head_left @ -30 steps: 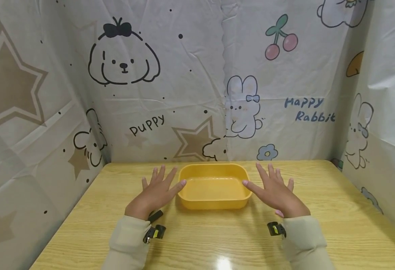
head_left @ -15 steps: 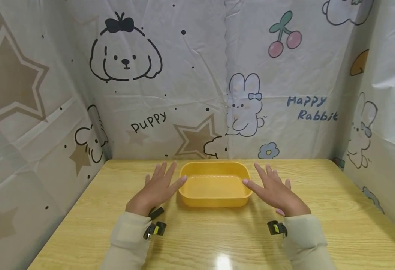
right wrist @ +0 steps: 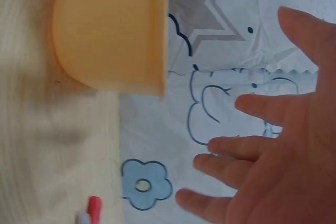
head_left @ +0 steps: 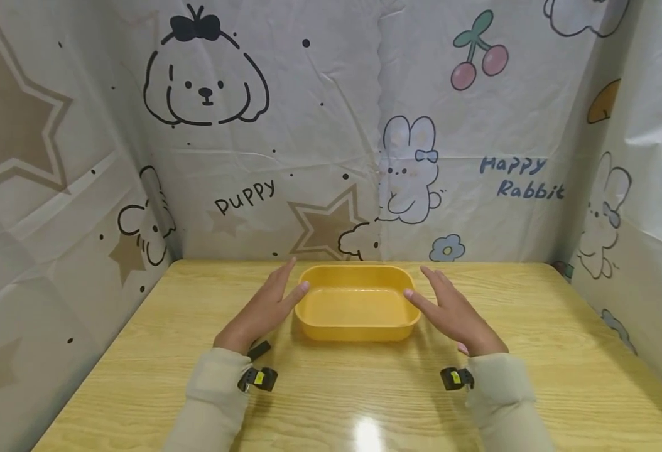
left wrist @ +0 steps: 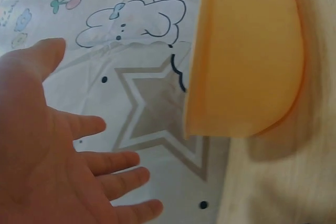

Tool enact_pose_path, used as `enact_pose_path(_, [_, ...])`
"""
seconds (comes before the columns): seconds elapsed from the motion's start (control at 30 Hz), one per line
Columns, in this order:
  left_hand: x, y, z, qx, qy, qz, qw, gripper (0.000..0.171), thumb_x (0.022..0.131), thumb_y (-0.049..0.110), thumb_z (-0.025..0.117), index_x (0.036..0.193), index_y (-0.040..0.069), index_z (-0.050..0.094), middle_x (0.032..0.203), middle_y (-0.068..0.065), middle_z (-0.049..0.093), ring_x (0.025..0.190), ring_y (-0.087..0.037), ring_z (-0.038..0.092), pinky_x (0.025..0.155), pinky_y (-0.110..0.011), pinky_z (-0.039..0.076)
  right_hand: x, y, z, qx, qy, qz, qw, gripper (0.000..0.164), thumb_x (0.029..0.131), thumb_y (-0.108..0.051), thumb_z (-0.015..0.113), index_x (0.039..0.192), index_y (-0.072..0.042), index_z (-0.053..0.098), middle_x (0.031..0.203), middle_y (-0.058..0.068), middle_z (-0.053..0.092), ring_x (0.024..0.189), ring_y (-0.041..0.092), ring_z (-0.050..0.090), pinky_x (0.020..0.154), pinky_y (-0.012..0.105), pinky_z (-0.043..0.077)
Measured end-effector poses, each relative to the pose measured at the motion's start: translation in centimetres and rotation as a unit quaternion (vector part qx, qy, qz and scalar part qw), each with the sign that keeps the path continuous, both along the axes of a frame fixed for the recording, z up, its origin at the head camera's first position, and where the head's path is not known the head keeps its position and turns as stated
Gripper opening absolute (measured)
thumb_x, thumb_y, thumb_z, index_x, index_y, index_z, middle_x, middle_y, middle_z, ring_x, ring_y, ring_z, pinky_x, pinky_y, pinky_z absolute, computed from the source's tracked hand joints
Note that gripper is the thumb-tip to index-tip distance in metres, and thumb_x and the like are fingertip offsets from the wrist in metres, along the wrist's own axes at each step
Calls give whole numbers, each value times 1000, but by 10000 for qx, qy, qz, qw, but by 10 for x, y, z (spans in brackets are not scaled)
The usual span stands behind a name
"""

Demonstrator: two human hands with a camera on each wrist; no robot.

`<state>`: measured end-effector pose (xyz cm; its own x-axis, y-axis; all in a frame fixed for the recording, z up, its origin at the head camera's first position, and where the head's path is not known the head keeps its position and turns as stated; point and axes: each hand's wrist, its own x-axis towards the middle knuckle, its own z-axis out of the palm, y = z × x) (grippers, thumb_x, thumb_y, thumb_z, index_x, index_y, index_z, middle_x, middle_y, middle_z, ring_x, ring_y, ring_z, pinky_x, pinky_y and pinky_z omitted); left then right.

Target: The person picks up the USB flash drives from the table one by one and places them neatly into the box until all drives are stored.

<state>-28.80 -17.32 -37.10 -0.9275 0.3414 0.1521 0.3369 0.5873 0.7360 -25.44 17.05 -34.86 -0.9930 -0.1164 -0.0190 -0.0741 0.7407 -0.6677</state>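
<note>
A yellow rectangular plastic basin (head_left: 359, 334) with rounded corners stands on the table; nothing is seen inside it. To its left is my left hand (head_left: 263, 311), fingers straight, thumb spread toward the rim. My right hand (head_left: 452, 314) mirrors it on the other side. Both wrist views show the palms facing the basin's side wall (left wrist: 252, 56), with a gap between fingertips and wall. Neither hand holds anything. A dark, bar-like thing (head_left: 259, 350) lies by my left wrist, partly hidden. Near my right wrist a small pink thing (head_left: 463, 348) peeks out, mostly covered.
The wood-grain table (head_left: 331, 395) ends at a cloth backdrop (head_left: 320, 125) printed with cartoons, which also closes off both sides. In the right wrist view a red stick-like end (right wrist: 94, 208) and a greyish end (right wrist: 83, 217) show at the bottom edge.
Both hands have turned so that their backs show less and the fingers overlap more. They stay beside the basin. The whole head view has shifted slightly; the basin stands in the same place.
</note>
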Motion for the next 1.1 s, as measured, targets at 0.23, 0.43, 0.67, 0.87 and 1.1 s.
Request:
enact_pose_path(0.23, [-6,3,-15,1028,-264,15,9943,72,86,60,36,144,31,5,150,5,5,136,-21,4,105,-53,8,-7,-5,-15,-475,370,-69,9982,78,82,-64,40,145,-26,12,150,5,4,136,31,6,101,58,12])
enact_pose_path(0.43, [-9,5,-25,1361,-506,88,9894,75,87,60,33,145,26,0,150,2,0,136,-23,-1,104,-53,5,-16,-12,-31,-1082,295,-272,9933,78,81,-65,39,144,-29,12,150,0,10,136,29,10,102,57,14])
enact_pose_path(0.67, [-11,16,-35,1867,-955,314,9773,81,83,66,33,144,27,-4,150,2,-3,136,-21,-3,105,-51,3,-25,-9,-49,-1890,40,-611,9801,76,82,-66,34,144,-31,7,150,1,8,136,28,9,104,53,13])
enact_pose_path(0.87, [-16,22,-45,2616,-1439,605,9524,78,83,67,31,144,31,-2,151,2,-1,136,-21,2,107,-46,4,-28,-2,-63,-2906,-238,-745,9537,77,82,-68,31,145,-32,5,150,-3,5,137,21,5,106,47,11])
enact_pose_path(1.1, [-15,21,-56,3877,-1911,627,8996,75,87,59,34,146,23,5,151,-1,5,137,-16,6,108,-36,7,-28,-7,-69,-4424,-468,-421,8946,69,90,-56,29,146,-24,3,151,6,1,137,22,3,107,43,8])
